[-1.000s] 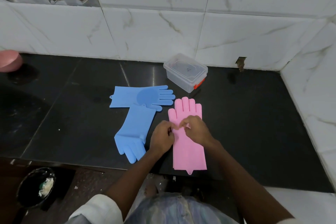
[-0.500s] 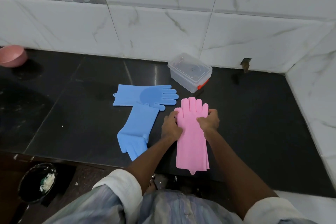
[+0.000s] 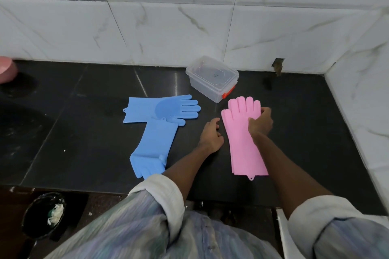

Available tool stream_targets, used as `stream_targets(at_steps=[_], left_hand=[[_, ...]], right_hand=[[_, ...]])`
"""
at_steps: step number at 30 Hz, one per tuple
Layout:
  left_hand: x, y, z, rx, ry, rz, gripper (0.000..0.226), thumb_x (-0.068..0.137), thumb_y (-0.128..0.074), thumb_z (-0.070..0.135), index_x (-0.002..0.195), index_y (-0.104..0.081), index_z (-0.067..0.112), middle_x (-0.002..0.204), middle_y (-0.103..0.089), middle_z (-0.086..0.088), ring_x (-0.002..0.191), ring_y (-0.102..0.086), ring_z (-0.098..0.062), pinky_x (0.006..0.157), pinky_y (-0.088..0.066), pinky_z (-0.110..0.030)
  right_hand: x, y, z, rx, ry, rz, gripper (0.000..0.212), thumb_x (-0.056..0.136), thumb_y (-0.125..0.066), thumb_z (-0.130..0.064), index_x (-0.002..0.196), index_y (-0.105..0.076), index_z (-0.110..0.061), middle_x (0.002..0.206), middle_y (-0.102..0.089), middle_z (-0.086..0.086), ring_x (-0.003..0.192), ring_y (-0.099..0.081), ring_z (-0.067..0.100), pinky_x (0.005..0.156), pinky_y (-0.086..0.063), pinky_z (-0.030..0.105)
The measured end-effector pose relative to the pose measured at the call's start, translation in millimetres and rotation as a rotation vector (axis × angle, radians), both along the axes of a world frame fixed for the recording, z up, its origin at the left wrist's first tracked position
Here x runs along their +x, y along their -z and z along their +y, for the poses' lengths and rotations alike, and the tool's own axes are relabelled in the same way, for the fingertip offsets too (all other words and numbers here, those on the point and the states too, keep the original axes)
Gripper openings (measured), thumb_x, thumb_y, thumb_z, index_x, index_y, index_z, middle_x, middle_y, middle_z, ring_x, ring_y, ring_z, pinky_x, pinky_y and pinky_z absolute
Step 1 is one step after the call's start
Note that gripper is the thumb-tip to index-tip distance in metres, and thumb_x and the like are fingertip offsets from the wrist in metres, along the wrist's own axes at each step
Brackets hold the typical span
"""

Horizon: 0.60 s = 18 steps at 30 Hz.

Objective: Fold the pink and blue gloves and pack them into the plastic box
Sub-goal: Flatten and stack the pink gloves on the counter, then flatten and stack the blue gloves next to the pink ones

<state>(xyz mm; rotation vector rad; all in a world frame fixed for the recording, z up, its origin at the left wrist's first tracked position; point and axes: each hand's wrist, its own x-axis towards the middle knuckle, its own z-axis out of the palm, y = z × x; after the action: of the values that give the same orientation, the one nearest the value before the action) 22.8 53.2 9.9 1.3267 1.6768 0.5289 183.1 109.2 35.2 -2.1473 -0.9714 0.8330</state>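
A black worktop (image 3: pixel 294 132) runs along a wall of white marbled tiles (image 3: pixel 168 27) and meets a second tiled wall at the right corner. On it, towards the right, the pink gloves (image 3: pixel 242 143) lie flat in a neat stack, fingers pointing to the back wall and cuffs near the front edge. The right hand (image 3: pixel 260 123) rests on the upper right side of this stack, its fingers curled over the edge just below the glove fingers, gripping the pink gloves there. The left hand (image 3: pixel 211 135) sits on the bare worktop just beside the left edge of the pink stack, apart from it, fingers loosely curled and holding nothing. Well to the left of both hands lie two blue gloves: the flat blue glove (image 3: pixel 162 110) stretches sideways with its fingers pointing right, and the slanted blue glove (image 3: pixel 152 149) runs from under its lower edge down towards the front edge, fingers nearest the person. The plastic box (image 3: pixel 212 79) stands behind the gloves, near the back wall, between the blue and pink ones, its clear lid on and an orange clasp at its near corner. A pink bowl (image 3: pixel 6 69) shows at the far left edge, and a black bin (image 3: pixel 44 214) stands on the floor below the worktop.
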Motion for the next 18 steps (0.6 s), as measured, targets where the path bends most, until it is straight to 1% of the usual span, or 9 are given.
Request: stream_targets(at_steps=[2, 4, 6, 7, 8, 10, 12, 15, 18], left_hand=[[-1.1, 0.8, -2.4, 0.004, 0.033, 0.016, 0.076, 0.094, -0.069, -0.001, 0.160, -0.037, 0.022, 0.146, -0.051, -0.006, 0.111, -0.064, -0.016, 0.098, -0.058, -0.029], [-4.3, 1.4, -7.7, 0.023, 0.065, 0.051, 0.072, 0.096, -0.069, 0.001, 0.158, -0.040, 0.022, 0.147, -0.052, -0.006, 0.112, -0.064, -0.015, 0.100, -0.058, -0.030], [-11.4, 0.4, -17.8, 0.079, 0.070, 0.069, 0.063, 0.096, -0.069, 0.005, 0.153, -0.048, 0.022, 0.144, -0.054, -0.003, 0.112, -0.064, -0.013, 0.102, -0.058, -0.030], [-17.4, -0.8, -24.6, 0.127, 0.055, 0.072, 0.057, 0.096, -0.070, 0.006, 0.148, -0.053, 0.023, 0.140, -0.056, -0.001, 0.110, -0.065, -0.011, 0.101, -0.058, -0.029], [-24.8, -1.7, -32.9, 0.188, 0.026, 0.079, 0.050, 0.096, -0.070, 0.007, 0.142, -0.059, 0.024, 0.136, -0.059, 0.002, 0.108, -0.065, -0.009, 0.101, -0.057, -0.027], [-44.4, -2.8, -51.6, 0.315, -0.067, 0.131, 0.034, 0.095, -0.068, 0.007, 0.124, -0.069, 0.024, 0.124, -0.065, 0.007, 0.104, -0.063, -0.003, 0.098, -0.051, -0.017], [-69.3, -6.1, -66.7, 0.381, -0.175, 0.197, 0.026, 0.095, -0.065, 0.008, 0.110, -0.073, 0.027, 0.112, -0.068, 0.010, 0.098, -0.059, 0.000, 0.090, -0.044, -0.010], [-106.9, -17.2, -73.8, 0.313, -0.339, 0.255, 0.020, 0.096, -0.066, 0.014, 0.101, -0.075, 0.031, 0.103, -0.069, 0.017, 0.093, -0.063, -0.001, 0.083, -0.050, -0.017], [-138.8, -28.3, -68.1, 0.207, -0.679, 0.050, 0.016, 0.095, -0.067, 0.016, 0.098, -0.079, 0.026, 0.100, -0.077, 0.013, 0.099, -0.073, -0.010, 0.086, -0.058, -0.026]], right_hand=[[4.3, -1.6, 3.2, -0.032, 0.012, -0.038, 0.034, 0.102, -0.063, -0.008, 0.134, -0.051, -0.014, 0.135, -0.062, 0.011, 0.106, -0.064, 0.024, 0.097, -0.054, 0.036], [1.0, -0.4, 1.2, -0.080, -0.054, -0.244, 0.054, 0.095, -0.072, -0.010, 0.142, -0.046, -0.009, 0.147, -0.053, 0.016, 0.129, -0.057, 0.033, 0.109, -0.049, 0.043], [-15.2, 1.9, -9.5, 0.008, -0.153, -0.458, 0.066, 0.088, -0.076, -0.011, 0.146, -0.044, -0.008, 0.152, -0.047, 0.017, 0.139, -0.046, 0.034, 0.115, -0.042, 0.044], [-27.9, 4.6, -16.7, 0.103, -0.221, -0.485, 0.064, 0.086, -0.076, -0.010, 0.144, -0.047, -0.009, 0.149, -0.050, 0.014, 0.138, -0.047, 0.032, 0.114, -0.041, 0.043], [-43.0, 8.8, -25.6, 0.190, -0.316, -0.462, 0.059, 0.086, -0.075, -0.008, 0.140, -0.052, -0.010, 0.144, -0.053, 0.011, 0.134, -0.050, 0.029, 0.113, -0.042, 0.041], [-74.0, 19.2, -46.8, 0.275, -0.549, -0.277, 0.046, 0.088, -0.071, -0.003, 0.131, -0.059, -0.013, 0.132, -0.060, 0.006, 0.123, -0.057, 0.024, 0.107, -0.048, 0.036], [-104.6, 25.4, -64.4, 0.209, -0.738, -0.088, 0.031, 0.091, -0.069, -0.005, 0.120, -0.065, -0.014, 0.117, -0.066, 0.002, 0.106, -0.065, 0.018, 0.096, -0.055, 0.034], [-146.7, 30.0, -76.2, 0.034, -0.849, 0.062, 0.020, 0.090, -0.071, -0.010, 0.110, -0.067, -0.013, 0.099, -0.075, 0.002, 0.093, -0.072, 0.019, 0.089, -0.059, 0.039], [-178.7, 28.4, -83.0, -0.070, -0.896, 0.072, 0.023, 0.088, -0.071, -0.015, 0.110, -0.064, -0.014, 0.096, -0.076, 0.003, 0.093, -0.072, 0.021, 0.082, -0.057, 0.035]])
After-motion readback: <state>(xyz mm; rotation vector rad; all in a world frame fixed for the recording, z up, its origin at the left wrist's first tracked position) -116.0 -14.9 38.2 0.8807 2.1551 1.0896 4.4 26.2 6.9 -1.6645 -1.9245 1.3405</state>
